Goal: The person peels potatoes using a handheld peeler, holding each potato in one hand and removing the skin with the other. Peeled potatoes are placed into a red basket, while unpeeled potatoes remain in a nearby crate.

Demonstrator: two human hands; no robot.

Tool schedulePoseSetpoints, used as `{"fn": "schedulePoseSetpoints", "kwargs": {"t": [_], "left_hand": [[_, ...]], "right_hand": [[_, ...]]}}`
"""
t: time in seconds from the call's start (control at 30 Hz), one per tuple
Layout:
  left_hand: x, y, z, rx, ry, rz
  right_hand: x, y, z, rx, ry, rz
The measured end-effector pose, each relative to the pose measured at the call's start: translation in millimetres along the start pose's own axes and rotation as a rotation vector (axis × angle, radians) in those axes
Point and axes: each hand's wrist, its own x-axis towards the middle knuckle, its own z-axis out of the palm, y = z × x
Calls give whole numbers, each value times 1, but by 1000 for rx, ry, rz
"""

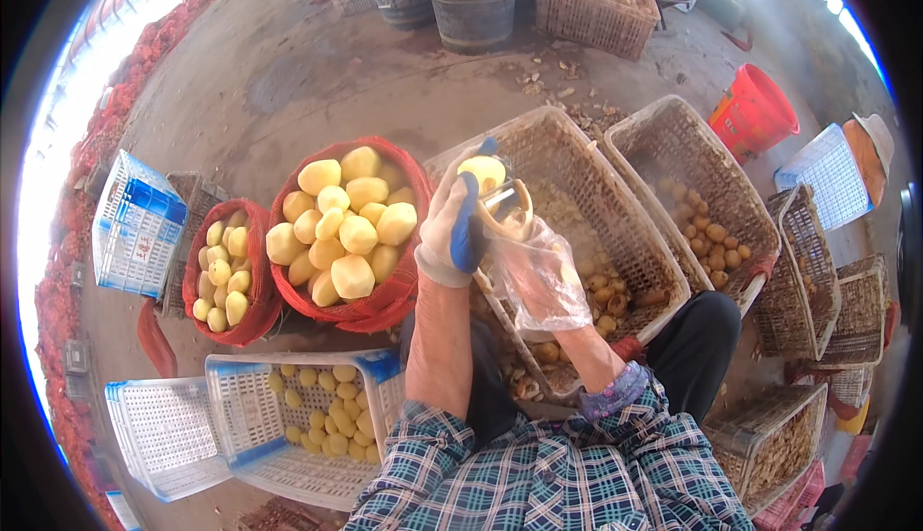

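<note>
My left hand (448,225), in a white and blue work glove, grips a pale, mostly peeled potato (482,169). My right hand (539,279) wears a clear plastic glove and holds a Y-shaped peeler (531,206). The peeler's blade sits close against the potato's lower side; whether they touch I cannot tell. Below both hands is a dirty plastic crate (620,206) with peelings (555,206) and unpeeled potatoes (606,300). Just left of my left hand stands a red-mesh-lined tub (425,192) heaped with peeled potatoes (357,235).
A smaller red-lined container (268,293) of peeled potatoes stands further left. A white-and-blue crate (245,416) at lower left holds more. On the right are a crate of small unpeeled potatoes (710,243) and a red bucket (753,113). Dark buckets (472,19) stand at the back.
</note>
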Motion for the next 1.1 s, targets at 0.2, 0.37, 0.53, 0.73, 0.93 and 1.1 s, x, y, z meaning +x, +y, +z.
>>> {"fn": "schedulePoseSetpoints", "kwargs": {"t": [0.2,0.37,0.53,0.73,0.93,1.1], "left_hand": [[1,4,-5,-50,-107,68],[-3,2,7,-48,-88,50],[1,-4,-2,134,-12,103],[0,-1,-5,-19,14,4],[-11,-13,-7,704,-53,252],[-18,-11,3,65,-81,-46]], "right_hand": [[-15,13,-9,237,-58,67],[11,-19,5,73,16,-53],[22,-6,12,-93,-16,-108],[1,16,10,141,1,-78],[-24,21,-5,119,7,-74],[-26,20,-24,-361,-34,-204]]}}
